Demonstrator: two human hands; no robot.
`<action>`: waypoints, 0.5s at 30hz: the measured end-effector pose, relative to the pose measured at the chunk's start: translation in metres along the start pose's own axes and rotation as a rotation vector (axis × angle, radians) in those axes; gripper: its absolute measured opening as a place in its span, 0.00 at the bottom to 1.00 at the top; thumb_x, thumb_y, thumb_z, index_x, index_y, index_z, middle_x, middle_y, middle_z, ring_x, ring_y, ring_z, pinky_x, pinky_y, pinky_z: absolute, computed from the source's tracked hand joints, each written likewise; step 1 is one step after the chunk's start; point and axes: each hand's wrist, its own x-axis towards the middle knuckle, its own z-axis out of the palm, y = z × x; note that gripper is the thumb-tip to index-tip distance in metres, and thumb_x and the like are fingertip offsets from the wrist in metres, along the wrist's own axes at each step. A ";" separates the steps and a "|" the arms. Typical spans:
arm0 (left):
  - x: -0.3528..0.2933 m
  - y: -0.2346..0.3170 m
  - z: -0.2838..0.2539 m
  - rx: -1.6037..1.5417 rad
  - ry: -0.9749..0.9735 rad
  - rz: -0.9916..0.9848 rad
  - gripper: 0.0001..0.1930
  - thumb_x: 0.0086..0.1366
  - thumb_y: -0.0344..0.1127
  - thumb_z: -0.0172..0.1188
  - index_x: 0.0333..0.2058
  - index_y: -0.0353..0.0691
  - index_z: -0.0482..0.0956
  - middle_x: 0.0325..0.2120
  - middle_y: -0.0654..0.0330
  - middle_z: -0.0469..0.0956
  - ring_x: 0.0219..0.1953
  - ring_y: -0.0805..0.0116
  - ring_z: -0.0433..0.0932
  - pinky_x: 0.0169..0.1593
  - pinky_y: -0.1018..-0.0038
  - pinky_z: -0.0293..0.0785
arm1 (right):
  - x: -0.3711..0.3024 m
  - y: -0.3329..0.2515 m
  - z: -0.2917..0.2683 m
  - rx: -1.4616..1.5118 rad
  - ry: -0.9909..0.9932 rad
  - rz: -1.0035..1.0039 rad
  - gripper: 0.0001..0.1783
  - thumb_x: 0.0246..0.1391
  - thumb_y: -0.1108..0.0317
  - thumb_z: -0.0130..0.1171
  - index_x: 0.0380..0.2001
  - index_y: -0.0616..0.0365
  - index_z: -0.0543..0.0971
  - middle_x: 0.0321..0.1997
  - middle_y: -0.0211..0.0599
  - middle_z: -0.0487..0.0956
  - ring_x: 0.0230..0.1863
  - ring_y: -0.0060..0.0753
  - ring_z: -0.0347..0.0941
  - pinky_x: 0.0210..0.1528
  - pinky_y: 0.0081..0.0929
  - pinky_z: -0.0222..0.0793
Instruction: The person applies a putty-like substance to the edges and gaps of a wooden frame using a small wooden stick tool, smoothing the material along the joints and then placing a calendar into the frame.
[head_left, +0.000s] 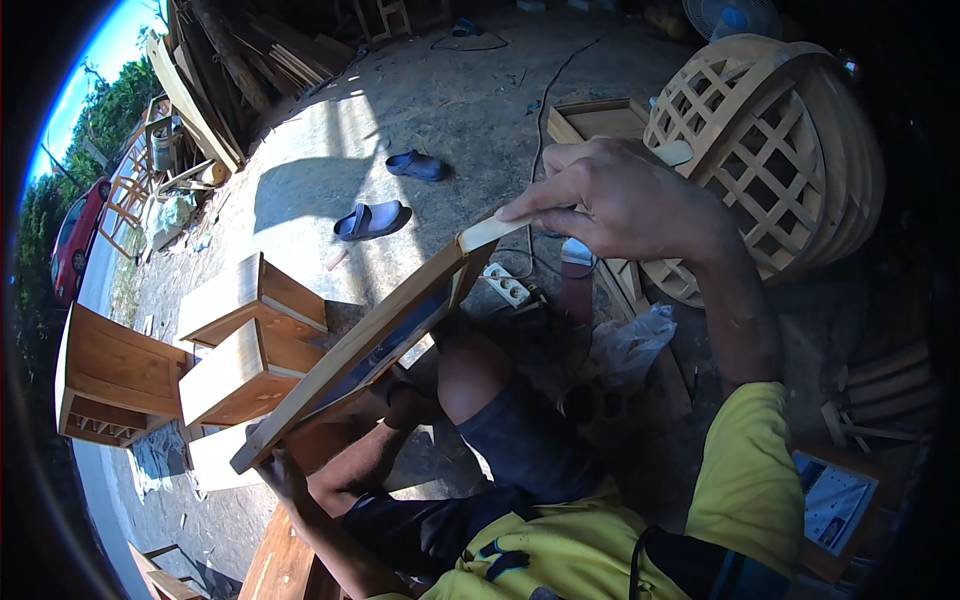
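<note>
A wooden frame with a dark bluish panel inside it is tilted across my lap. My left hand is closed around its lower near corner, the fingers partly hidden beneath the wood. Up at the opposite corner, my right hand grips a pale flat strip-like tool. One end of this tool touches the frame's corner, and its other end sticks out behind the hand. Whether it is a putty knife or a plain stick, I cannot tell.
Wooden drawer-like boxes stand to the left. Blue clogs lie ahead on the concrete floor. At the right is a large round wooden lattice. A white power strip, cords and a plastic bag lie beyond my knees.
</note>
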 end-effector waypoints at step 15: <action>0.099 -0.027 -0.010 -0.067 0.161 -0.382 0.21 0.76 0.43 0.58 0.56 0.33 0.68 0.50 0.56 0.75 0.51 0.71 0.71 0.59 0.70 0.68 | 0.011 0.001 0.166 0.679 0.592 0.202 0.23 0.64 0.73 0.61 0.63 0.54 0.78 0.50 0.47 0.83 0.52 0.40 0.82 0.52 0.34 0.76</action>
